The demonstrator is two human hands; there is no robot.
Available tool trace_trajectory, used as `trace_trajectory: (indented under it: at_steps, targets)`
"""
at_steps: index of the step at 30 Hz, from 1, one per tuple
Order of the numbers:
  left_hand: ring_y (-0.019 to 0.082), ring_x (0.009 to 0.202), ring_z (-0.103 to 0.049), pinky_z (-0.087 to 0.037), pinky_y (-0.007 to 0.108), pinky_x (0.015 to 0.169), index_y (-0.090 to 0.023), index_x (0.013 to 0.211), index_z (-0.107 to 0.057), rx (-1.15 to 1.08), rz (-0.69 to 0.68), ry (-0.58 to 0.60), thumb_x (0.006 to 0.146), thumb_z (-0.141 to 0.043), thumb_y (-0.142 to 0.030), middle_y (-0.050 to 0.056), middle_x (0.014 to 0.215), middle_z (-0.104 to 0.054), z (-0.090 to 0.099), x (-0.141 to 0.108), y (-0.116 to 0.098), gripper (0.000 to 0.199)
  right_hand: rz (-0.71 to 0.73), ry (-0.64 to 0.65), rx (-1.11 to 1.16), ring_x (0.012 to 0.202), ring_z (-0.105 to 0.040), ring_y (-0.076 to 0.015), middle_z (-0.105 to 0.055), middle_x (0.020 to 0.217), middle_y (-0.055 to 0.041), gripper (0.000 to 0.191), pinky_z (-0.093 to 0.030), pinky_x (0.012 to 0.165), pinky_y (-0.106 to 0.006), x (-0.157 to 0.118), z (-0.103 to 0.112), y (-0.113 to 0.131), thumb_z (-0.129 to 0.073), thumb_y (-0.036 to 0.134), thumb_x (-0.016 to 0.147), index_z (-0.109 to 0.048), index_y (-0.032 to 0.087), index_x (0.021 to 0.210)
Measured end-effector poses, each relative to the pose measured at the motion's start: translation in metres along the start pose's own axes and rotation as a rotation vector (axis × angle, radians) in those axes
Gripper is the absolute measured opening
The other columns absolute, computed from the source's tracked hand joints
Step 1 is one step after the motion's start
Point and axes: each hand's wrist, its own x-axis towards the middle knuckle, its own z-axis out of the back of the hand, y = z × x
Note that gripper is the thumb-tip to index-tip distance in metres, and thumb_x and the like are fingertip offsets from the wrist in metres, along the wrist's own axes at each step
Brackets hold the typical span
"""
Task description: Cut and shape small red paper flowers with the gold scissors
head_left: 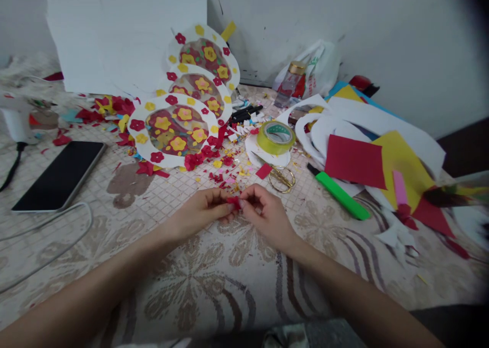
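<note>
A small piece of red paper (pixel 234 202) is pinched between both hands, low over the patterned tablecloth. My left hand (pixel 208 208) grips it from the left, thumb and fingers together. From the right, my right hand (pixel 265 213) holds its other side with closed fingertips. Just beyond the right hand lie gold-handled scissors (pixel 281 180) and a small red paper piece (pixel 264 171). White paper rings decorated with red and yellow flowers (pixel 173 129) stand overlapping behind the left hand. Scraps of cut paper (pixel 229 172) are scattered past the fingertips.
A black phone (pixel 59 177) and white cable (pixel 89 220) lie at left. Yellow-green tape (pixel 275 137) sits behind the scissors. At right are a green marker (pixel 342 195), a red sheet (pixel 355 161) and a yellow sheet (pixel 405 169). A bottle (pixel 290 85) stands near the wall.
</note>
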Motion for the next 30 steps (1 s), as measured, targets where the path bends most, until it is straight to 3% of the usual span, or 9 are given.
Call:
trace_trajectory:
  at_steps: [4, 8, 10, 16, 21, 30]
  targets:
    - [0.012, 0.069, -0.057, -0.045, 0.026, 0.066, -0.014, 0.086, -0.055, 0.014, -0.065, -0.031, 0.075, -0.062, -0.024, 0.000, 0.073, -0.060, 0.001, 0.000, 0.000, 0.016, -0.065, 0.026, 0.140, 0.063, -0.051, -0.0117, -0.055, 0.075, 0.0007, 0.004, -0.041, 0.057, -0.023, 0.002, 0.002, -0.004, -0.050, 0.020, 0.081, -0.050, 0.020, 0.085]
    - [0.012, 0.067, -0.058, -0.045, 0.027, 0.065, -0.015, 0.090, -0.047, 0.028, -0.101, -0.072, 0.073, -0.064, -0.021, -0.001, 0.072, -0.060, 0.002, 0.000, 0.000, 0.025, 0.060, 0.052, 0.119, 0.077, -0.055, -0.0132, -0.057, 0.086, -0.0007, 0.020, -0.043, 0.068, -0.025, 0.003, 0.003, -0.002, -0.047, 0.012, 0.080, -0.050, 0.022, 0.097]
    - [0.012, 0.066, -0.058, -0.044, 0.026, 0.063, -0.016, 0.086, -0.045, 0.039, -0.109, -0.080, 0.072, -0.064, -0.020, -0.001, 0.071, -0.059, 0.002, 0.000, 0.000, 0.023, 0.110, 0.085, 0.048, 0.079, -0.055, -0.0135, -0.058, 0.087, -0.0012, 0.021, -0.042, 0.067, -0.025, 0.003, 0.005, 0.001, -0.046, 0.009, 0.079, -0.053, 0.022, 0.094]
    - [0.011, 0.067, -0.055, -0.044, 0.024, 0.064, -0.015, 0.080, -0.055, 0.132, -0.129, -0.063, 0.073, -0.063, -0.021, -0.001, 0.071, -0.058, 0.004, -0.002, -0.003, 0.011, 0.099, 0.083, -0.004, 0.075, -0.055, -0.0129, -0.061, 0.085, -0.0013, 0.022, -0.043, 0.066, -0.024, 0.004, 0.008, 0.000, -0.045, 0.007, 0.076, -0.058, 0.019, 0.090]
    - [0.011, 0.071, -0.057, -0.046, 0.025, 0.068, -0.018, 0.089, -0.062, 0.030, -0.079, -0.053, 0.076, -0.063, -0.022, 0.000, 0.078, -0.062, 0.010, -0.001, -0.004, 0.014, 0.105, 0.135, 0.187, 0.083, -0.059, -0.0121, -0.062, 0.091, -0.0020, 0.026, -0.047, 0.075, -0.026, 0.008, 0.011, -0.005, -0.045, 0.007, 0.077, -0.057, 0.019, 0.096]
    - [0.013, 0.075, -0.057, -0.045, 0.024, 0.070, -0.018, 0.085, -0.061, 0.055, -0.113, -0.060, 0.070, -0.070, -0.021, 0.000, 0.081, -0.062, 0.008, 0.000, -0.003, 0.018, 0.109, 0.065, 0.145, 0.080, -0.059, -0.0130, -0.064, 0.086, -0.0011, 0.016, -0.045, 0.072, -0.025, 0.009, 0.009, -0.007, -0.054, 0.012, 0.077, -0.060, 0.019, 0.090]
